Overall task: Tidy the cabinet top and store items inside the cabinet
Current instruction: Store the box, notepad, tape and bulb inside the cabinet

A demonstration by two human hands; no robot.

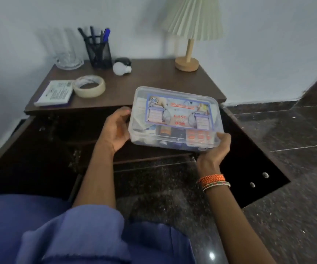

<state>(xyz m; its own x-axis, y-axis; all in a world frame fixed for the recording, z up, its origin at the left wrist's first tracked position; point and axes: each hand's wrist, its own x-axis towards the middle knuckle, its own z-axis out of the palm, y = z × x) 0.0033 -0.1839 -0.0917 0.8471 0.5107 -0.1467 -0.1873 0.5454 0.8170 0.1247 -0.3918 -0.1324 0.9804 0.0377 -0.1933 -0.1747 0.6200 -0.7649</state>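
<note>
Both arms stretched forward from the bottom of the frame toward the middle. Left hand (115, 128) near the center, palm turned right, fingers curled round the left end of the box (174, 119). Right hand (215, 149) lower and further right, fingers cupped under the box's near right corner. Bands on the right wrist.

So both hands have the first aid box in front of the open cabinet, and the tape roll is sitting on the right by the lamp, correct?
Not quite. Both hands, left and right, do hold the first aid box in front of the open cabinet, but the head view shows the tape roll on the left, beside the notepad, well apart from the lamp.
</note>
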